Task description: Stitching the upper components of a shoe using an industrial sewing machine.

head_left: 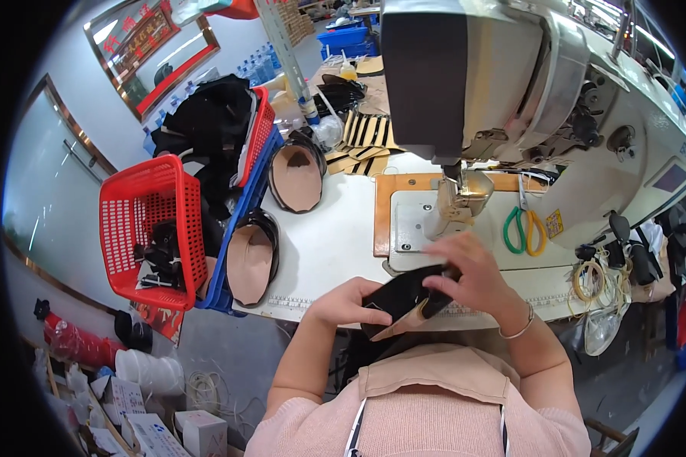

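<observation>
Just in front of the sewing machine's post (442, 223), at the near edge of the white table, I hold a black shoe upper (405, 293) with a beige lining. My left hand (344, 302) pinches its left end, thumb on top. On the other end, the fingers of my right hand (469, 276) are closed over the edge and slightly blurred. The upper is tilted, and part of it is covered by my hands. Apart from it, above and behind, stands the sewing machine head (503, 76).
Left on the table are stacked black uppers with beige linings (296, 183). A red basket (183, 228) of black pieces stands beyond them. Scissors (540, 232) with green and yellow handles lie right of the post. Striped pieces (366, 133) lie farther back.
</observation>
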A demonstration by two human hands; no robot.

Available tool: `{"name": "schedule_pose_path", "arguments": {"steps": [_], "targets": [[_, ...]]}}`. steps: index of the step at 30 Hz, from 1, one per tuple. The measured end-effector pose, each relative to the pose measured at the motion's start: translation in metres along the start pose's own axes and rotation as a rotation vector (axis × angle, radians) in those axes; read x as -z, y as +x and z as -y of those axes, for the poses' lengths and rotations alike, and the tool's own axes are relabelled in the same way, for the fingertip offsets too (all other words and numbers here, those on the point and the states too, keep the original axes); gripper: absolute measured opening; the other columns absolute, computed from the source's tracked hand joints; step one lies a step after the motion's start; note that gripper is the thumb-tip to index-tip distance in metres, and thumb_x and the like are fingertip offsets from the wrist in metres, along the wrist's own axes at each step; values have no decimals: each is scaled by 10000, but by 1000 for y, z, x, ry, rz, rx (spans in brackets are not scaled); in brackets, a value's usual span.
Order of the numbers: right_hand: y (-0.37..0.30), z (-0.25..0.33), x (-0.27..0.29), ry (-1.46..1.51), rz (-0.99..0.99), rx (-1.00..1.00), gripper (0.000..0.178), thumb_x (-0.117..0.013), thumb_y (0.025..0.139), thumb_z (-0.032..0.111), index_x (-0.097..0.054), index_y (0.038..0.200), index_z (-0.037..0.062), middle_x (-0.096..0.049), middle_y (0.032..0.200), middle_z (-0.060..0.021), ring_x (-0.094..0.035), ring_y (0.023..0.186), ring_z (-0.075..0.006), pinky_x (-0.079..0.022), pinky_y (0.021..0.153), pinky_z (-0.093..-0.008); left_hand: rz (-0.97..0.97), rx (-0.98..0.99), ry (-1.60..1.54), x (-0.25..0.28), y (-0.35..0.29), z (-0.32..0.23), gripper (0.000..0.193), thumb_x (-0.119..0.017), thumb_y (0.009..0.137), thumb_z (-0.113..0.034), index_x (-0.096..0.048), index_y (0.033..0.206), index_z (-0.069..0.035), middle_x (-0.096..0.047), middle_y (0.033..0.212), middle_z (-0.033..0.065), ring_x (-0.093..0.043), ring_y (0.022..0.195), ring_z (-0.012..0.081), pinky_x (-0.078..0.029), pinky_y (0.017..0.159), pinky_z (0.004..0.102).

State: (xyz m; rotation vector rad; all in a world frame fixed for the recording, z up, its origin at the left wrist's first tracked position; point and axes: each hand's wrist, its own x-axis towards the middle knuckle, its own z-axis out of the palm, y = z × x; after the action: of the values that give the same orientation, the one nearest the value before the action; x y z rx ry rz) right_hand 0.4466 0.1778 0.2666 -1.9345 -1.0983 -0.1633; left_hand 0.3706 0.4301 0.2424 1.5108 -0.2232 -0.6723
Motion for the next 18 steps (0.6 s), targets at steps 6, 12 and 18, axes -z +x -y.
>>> {"name": "schedule_pose_path", "arguments": {"steps": [6,12,18], "targets": [[-16,14,-22,15,-110,20,410,-584,845,121,-507,1239,38,-506,987,-128,-546,783,-254,-468,658,-323,-607,-335,-413,-41,-25,-5,276,-637,813,-64,-593,1067,35,-653,946,71,-612,823,117,-498,739,248],[-15,26,-47,280,-120,57,295,-646,797,45,-600,1089,29,-565,968,-127,-610,766,-243,-508,617,-293,-660,-378,-287,-55,-31,-12,222,-597,871,-90,-589,1062,23,-646,944,56,-600,820,99,-495,736,246],[-7,30,-48,206,-126,106,239,-681,775,66,-639,1006,25,-598,931,-109,-624,733,-233,-515,612,-285,-683,-355,-209,-55,-29,-11,224,-593,882,-112,-586,1063,20,-640,936,38,-582,813,82,-482,721,233]]}}
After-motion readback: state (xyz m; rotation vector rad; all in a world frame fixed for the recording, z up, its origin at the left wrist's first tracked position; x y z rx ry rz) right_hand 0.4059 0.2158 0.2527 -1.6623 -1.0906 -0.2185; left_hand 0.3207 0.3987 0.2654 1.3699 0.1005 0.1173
